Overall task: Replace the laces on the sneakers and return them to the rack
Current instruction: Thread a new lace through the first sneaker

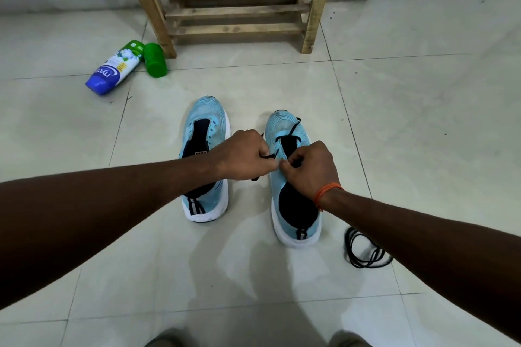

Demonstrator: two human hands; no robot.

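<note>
— What's worn on the arms?
— The left forearm and right forearm are bare to the frame's edge. Just behind the right hand sits a band of orange thread, thin strands wound together, with a loose end at its six o'clock side.
— And lower?
— Two grey-brown shapes at six o'clock, rounded and cropped; knees or shoes, I can't tell

Two light blue sneakers with white soles stand side by side in the middle of the tiled floor. Their toes point at the wooden rack by the far wall. The left sneaker is unlaced. The right sneaker has a black lace in its front holes. The left hand and the right hand pinch it. A second lace lies coiled just right of that sneaker's heel.
</note>
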